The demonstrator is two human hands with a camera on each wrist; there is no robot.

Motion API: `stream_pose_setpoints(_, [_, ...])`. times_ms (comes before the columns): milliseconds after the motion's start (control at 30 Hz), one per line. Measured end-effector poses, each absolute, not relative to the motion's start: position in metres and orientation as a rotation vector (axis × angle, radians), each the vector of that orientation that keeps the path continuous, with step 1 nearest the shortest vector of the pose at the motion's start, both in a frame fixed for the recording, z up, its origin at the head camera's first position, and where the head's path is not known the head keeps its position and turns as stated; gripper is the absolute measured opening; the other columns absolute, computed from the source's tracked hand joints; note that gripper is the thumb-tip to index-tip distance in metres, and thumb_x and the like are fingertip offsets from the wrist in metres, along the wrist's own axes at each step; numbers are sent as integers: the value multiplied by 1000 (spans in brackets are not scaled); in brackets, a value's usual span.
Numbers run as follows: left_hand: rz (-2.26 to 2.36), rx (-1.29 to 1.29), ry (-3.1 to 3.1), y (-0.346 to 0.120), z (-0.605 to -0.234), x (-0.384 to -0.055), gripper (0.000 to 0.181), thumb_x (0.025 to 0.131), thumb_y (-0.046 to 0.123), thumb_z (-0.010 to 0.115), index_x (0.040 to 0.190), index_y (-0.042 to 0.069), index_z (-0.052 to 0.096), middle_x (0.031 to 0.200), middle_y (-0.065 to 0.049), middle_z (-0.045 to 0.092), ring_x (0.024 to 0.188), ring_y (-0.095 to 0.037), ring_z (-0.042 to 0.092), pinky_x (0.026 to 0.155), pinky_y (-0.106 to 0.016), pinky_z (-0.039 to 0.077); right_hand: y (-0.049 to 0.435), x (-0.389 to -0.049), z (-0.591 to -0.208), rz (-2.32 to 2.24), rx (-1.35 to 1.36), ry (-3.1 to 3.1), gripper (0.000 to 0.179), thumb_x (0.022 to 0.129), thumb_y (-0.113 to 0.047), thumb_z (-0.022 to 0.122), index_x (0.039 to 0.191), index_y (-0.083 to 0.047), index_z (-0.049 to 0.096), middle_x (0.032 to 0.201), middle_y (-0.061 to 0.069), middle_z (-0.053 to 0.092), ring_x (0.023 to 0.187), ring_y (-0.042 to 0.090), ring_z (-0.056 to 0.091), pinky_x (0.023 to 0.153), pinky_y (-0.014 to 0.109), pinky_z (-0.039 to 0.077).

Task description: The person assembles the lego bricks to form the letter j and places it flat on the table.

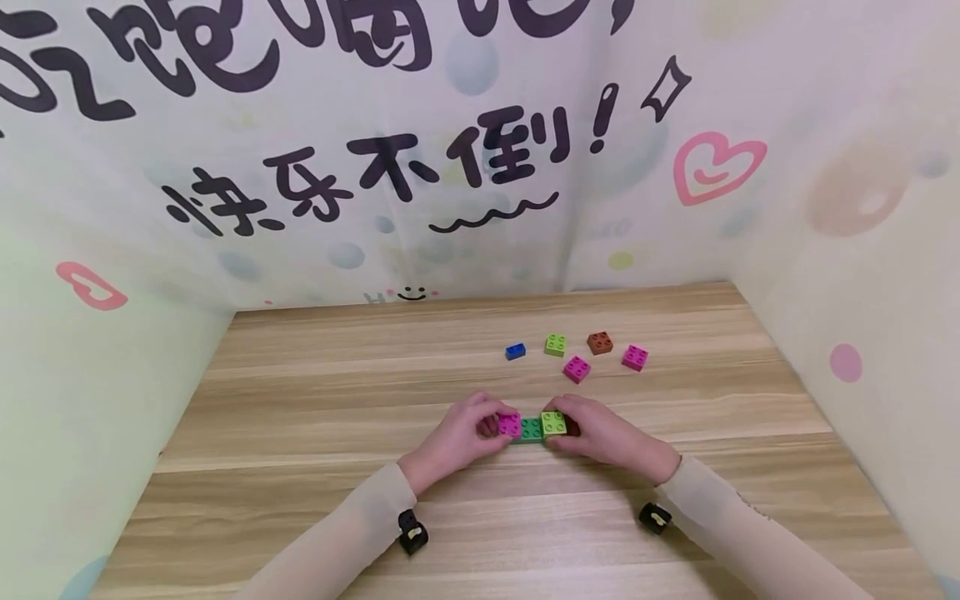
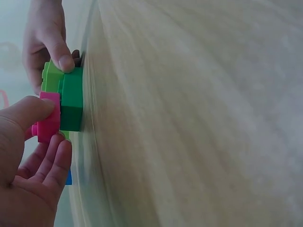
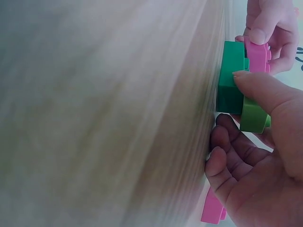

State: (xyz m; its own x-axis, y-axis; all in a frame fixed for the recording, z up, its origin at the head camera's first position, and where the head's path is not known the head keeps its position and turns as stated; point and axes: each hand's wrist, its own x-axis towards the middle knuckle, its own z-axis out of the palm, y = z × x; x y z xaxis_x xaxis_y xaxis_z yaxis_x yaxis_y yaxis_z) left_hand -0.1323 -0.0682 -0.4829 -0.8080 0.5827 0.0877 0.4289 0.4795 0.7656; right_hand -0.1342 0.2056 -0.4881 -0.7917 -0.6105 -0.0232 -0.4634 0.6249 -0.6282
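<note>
"So, head view?"

"Below centre, the left hand pinches a square magenta plastic brick, the right hand grips a square lime-green plastic brick, both over an oblong dark-green plastic brick. Stacking, seemingly."

"Left wrist?"

"At left, thumb and fingers hold the magenta brick; seating unclear."

"Right wrist?"

"At right, thumb touches dark green. Next probably calls for even pressing."

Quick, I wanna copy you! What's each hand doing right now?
Left hand: closed, pinching a pink brick.
Right hand: closed, holding the light green brick, thumb touching the dark green brick.
</note>
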Motion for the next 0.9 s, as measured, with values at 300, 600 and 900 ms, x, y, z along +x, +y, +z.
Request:
stream_pose_setpoints(300, [1230, 855, 2553, -66, -482, -131, 34, 90, 9, 81, 124, 6, 73, 107, -3, 61, 93, -15, 60, 80, -25, 56, 206, -134, -487, -901, -868, 2613, 31, 96, -22, 76, 122, -8, 66, 102, -5, 65, 87, 8, 57, 78, 28, 53])
stream_pose_setpoints(600, [1191, 867, 2607, -62, -484, -129, 36, 88, 8, 81, 122, 7, 71, 109, -4, 62, 93, -18, 58, 80, -28, 53, 212, -135, -485, -940, -866, 2573, 37, 97, -29, 76, 127, -10, 64, 109, -4, 67, 93, 9, 58, 82, 30, 53])
stream_pose_setpoints(900, [1122, 840, 2642, -62, -484, -129, 36, 89, 16, 81, 123, 13, 72, 116, -1, 66, 104, -16, 60, 93, -35, 52, 225, -138, -488, -1063, -829, 2452, 30, 99, -30, 73, 123, -15, 64, 95, -7, 62, 83, 12, 55, 73, 27, 52])
